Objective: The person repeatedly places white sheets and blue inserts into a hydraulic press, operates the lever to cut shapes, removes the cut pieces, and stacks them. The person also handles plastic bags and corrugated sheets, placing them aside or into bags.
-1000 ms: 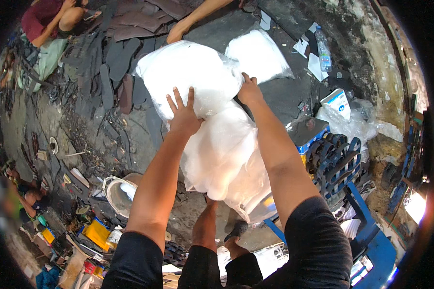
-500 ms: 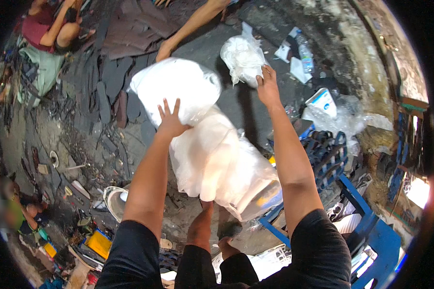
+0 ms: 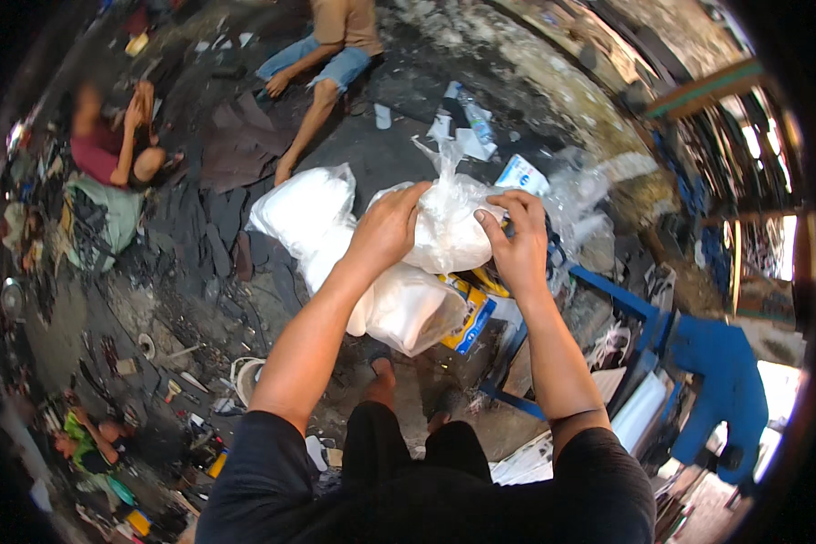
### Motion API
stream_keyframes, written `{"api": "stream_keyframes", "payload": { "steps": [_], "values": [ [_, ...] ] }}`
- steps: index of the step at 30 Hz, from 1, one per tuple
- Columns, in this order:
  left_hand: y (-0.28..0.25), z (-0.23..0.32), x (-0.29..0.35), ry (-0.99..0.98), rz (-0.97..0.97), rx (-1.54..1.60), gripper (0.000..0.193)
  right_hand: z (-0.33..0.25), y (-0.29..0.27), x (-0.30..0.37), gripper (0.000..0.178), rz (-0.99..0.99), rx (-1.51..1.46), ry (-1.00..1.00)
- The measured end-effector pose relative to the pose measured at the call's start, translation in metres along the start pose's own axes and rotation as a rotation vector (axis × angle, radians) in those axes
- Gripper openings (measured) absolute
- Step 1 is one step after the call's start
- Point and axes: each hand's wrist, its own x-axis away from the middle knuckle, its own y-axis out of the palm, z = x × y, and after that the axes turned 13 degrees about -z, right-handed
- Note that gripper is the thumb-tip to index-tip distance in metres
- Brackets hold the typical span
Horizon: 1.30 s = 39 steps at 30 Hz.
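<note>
A clear plastic bag with white contents (image 3: 446, 227) is held up between my hands, its twisted top sticking up. My left hand (image 3: 387, 225) is closed on the bag's left side, with some fingertips hidden behind it. On the other side, my right hand (image 3: 520, 238) grips the bag with thumb and fingers curled against it. Beneath them a long, larger white plastic bag (image 3: 310, 210) stretches from upper left to a translucent end near my feet. A yellow and blue package (image 3: 470, 315) shows beside that end.
A co-worker's bare leg (image 3: 310, 127) reaches close to the large bag's far end. Another person (image 3: 109, 154) sits at far left, and a third (image 3: 86, 440) at lower left. Dark sheet pieces (image 3: 245, 145) cover the floor. A blue chair (image 3: 712, 372) stands at right.
Both hands have come together on the smaller bag, which is now nearer and over the large one. My left hand has left the large bag. The view has shifted, showing more of the co-worker.
</note>
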Motion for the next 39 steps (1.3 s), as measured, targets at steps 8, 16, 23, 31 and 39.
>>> {"api": "stream_keyframes", "payload": {
  "steps": [8, 16, 23, 31, 39],
  "values": [
    [0.018, 0.184, 0.047, -0.101, 0.198, 0.142, 0.025, 0.037, -0.157, 0.161, 0.029, 0.015, -0.079, -0.004],
    [0.117, 0.387, 0.124, -0.137, 0.094, 0.138, 0.046, 0.038, -0.241, 0.336, 0.029, -0.068, -0.678, 0.078],
    [0.182, 0.458, 0.163, -0.077, 0.09, 0.405, 0.022, 0.063, -0.284, 0.443, 0.041, 0.103, -0.126, -0.096],
    [0.168, 0.477, 0.2, -0.133, 0.363, 0.782, 0.025, 0.064, -0.345, 0.537, 0.019, 0.192, -0.534, 0.029],
    [0.167, 0.485, 0.257, -0.458, 0.523, 0.295, 0.055, 0.038, -0.347, 0.654, 0.024, -0.365, -0.789, -0.097]
  ]
}}
